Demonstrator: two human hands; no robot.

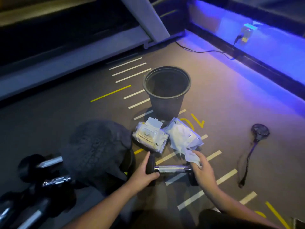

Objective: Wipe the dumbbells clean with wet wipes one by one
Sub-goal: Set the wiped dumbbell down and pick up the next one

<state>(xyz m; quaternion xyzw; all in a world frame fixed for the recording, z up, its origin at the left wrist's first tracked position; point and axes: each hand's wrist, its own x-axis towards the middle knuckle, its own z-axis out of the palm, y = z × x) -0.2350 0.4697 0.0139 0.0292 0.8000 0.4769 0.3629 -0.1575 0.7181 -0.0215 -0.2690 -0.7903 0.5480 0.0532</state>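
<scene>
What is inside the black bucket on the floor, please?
The bucket stands upright and open. Its upper inside wall shows nothing in it, but lower down the interior is too dark to tell whether any used wipes lie at the bottom.

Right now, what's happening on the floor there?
A person is crouched over a dumbbell on the gym floor. The left hand grips its left end to steady it, while the right hand presses a wet wipe to the right end of the handle. Just beyond lie two wipe packs, one with its lid flipped open, and a black bin. More dumbbells wait at the left.
</scene>
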